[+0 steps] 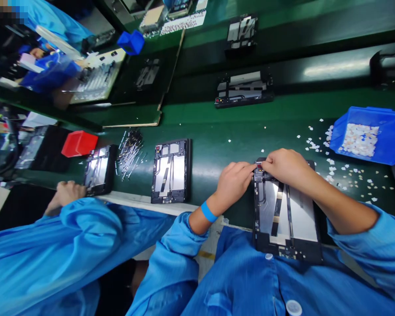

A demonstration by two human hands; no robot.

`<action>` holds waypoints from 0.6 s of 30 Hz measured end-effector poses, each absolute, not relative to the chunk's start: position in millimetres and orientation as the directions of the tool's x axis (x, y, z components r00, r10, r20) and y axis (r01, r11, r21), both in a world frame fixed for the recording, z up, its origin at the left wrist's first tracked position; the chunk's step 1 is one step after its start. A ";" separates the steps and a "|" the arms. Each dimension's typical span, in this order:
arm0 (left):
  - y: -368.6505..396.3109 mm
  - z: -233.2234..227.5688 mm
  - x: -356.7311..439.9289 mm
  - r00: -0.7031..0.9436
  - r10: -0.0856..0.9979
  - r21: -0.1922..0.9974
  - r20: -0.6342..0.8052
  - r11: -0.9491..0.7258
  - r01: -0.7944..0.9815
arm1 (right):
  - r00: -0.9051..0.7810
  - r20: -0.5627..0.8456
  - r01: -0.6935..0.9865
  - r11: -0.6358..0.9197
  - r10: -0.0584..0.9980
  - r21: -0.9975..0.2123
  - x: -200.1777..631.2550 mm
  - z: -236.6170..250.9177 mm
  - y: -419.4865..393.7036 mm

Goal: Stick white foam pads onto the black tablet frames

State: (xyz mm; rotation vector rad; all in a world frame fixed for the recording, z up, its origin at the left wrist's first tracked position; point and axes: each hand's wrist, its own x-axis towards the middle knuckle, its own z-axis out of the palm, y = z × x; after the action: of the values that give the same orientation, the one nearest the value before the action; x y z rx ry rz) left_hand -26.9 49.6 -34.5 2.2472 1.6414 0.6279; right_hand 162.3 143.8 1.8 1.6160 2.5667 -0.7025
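Observation:
An opened tablet (299, 210) with silvery battery panels and black flat cables lies in front of me, its lower edge near my body. My left hand (235, 182), with a blue band at the wrist, grips the tablet's upper left corner with its fingertips. Over the top edge, my right hand (285, 164) is closed in a pinch beside a small red part (259, 166). Whatever sits between those fingertips is too small or hidden to make out.
Small white pieces (331, 169) lie scattered beside a blue bin (388, 145) of similar pieces. Another opened tablet (171, 171) lies to the left, near a pile of thin strips (130, 151). A co-worker's hand (69, 193) touches a further tablet (98, 169). More units (245, 87) lie beyond.

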 end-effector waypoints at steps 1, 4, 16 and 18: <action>49.7 -34.5 -27.0 0.264 0.948 0.465 0.178 -0.318 0.826 | -0.458 -0.269 0.867 0.360 0.847 -0.344 161.5 2.3 144.3; 50.6 -34.2 -27.4 0.285 0.941 0.442 0.184 -0.338 0.831 | -0.456 -0.303 0.876 0.362 0.836 -0.319 159.2 3.3 146.7; 57.2 -28.1 -30.7 0.435 0.895 0.159 0.099 -0.446 0.881 | -0.517 -0.353 0.849 0.416 0.780 -0.325 160.9 4.0 157.0; 55.0 -24.3 -29.6 0.484 0.873 0.106 0.062 -0.488 0.866 | -0.548 -0.320 0.827 0.445 0.773 -0.343 165.0 1.6 153.5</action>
State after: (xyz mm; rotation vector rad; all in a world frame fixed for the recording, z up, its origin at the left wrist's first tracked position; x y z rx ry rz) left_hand -29.6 55.0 -24.3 2.6536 1.5573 0.1663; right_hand 165.0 153.5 1.6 1.4298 2.5699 -0.7103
